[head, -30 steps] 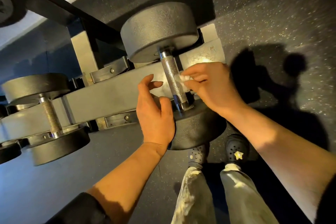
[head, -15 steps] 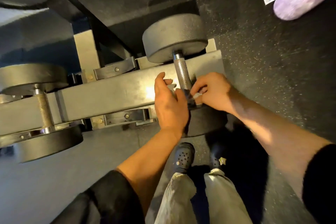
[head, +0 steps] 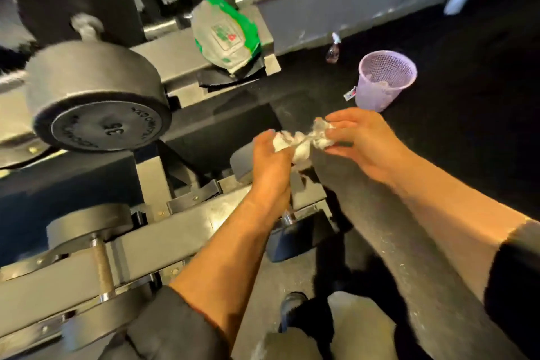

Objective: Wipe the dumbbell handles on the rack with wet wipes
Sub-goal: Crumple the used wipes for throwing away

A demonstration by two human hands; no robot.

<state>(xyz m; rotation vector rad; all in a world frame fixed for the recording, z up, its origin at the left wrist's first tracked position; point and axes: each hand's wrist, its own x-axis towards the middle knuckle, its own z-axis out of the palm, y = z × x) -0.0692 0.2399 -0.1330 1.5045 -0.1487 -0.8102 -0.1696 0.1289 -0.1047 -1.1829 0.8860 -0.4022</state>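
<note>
A crumpled white wet wipe [head: 304, 139] stretches between both hands, above the rack's lower tier. My left hand [head: 270, 161] grips its left end, and my right hand [head: 361, 143] pinches its right end. Below my left forearm lies the dumbbell just wiped [head: 287, 231], mostly hidden. Another dumbbell with a knurled metal handle [head: 100, 263] rests on the lower tier at the left. A black "35" dumbbell [head: 96, 96] sits on the upper tier. A green and white wet wipes pack [head: 226, 31] lies on the upper rail.
A purple mesh waste basket [head: 384, 80] holding used wipes stands on the dark floor at the right, with a small spray bottle [head: 333, 48] behind it. The grey rack frame [head: 163, 240] runs across the left. My legs and shoes are at the bottom.
Both hands have lifted off the dumbbell handle and now hold the wipe between them in the air. The view has swung up and right, revealing the upper tier, wipes pack and basket.
</note>
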